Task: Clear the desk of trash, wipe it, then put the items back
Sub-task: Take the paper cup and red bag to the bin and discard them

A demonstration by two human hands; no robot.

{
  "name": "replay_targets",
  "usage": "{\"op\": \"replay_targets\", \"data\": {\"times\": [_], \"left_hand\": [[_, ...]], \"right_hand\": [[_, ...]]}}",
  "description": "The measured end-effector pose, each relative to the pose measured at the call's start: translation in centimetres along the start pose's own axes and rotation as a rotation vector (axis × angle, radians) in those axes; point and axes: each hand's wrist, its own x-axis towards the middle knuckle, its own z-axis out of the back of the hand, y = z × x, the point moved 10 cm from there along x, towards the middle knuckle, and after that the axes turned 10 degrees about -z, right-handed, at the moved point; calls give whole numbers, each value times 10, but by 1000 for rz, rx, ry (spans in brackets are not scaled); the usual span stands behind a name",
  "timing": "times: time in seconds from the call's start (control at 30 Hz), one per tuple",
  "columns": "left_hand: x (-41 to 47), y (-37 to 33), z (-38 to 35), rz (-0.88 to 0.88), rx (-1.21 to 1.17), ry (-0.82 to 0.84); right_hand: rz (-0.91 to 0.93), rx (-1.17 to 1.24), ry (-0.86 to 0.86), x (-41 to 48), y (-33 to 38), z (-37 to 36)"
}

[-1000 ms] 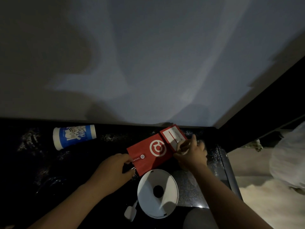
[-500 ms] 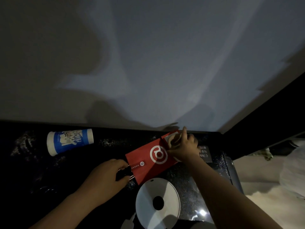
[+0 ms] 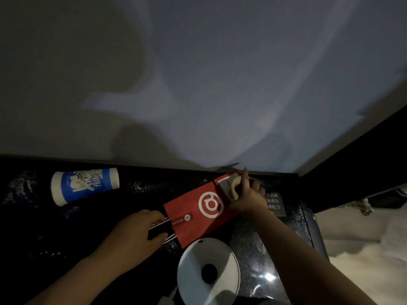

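The red paper bag lies flat on the dark speckled bench, at its right part, with its white ring logo facing up. It runs slantwise from near left to far right, and its far end is close to the grey wall.

Your left grip is at the near-left end of the bag, fingers curled over the white cord handles and holding them. Your right grip is on the far-right end, over the white label. It pinches a pale curved piece against that label, with the forefinger pointing up toward the wall. What the piece is, the dim light does not let me tell.

A blue and white cup lies on its side at the far left of the bench, well apart from the bag. A white round disc with a dark hole in its middle sits at the near edge, just beside the bag's near corner. A small dark sign with pale characters lies just right of your right grip.
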Motion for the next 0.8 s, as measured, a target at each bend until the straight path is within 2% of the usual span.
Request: {"op": "replay_targets", "data": {"times": [0.57,0.8], "left_hand": [[3,0,-2,1,16,-2],[4,1,1,15,9,-10]], "right_hand": [[52,-64,-72,-3,4,-2],[204,-46,-14,-17,33,-2]]}}
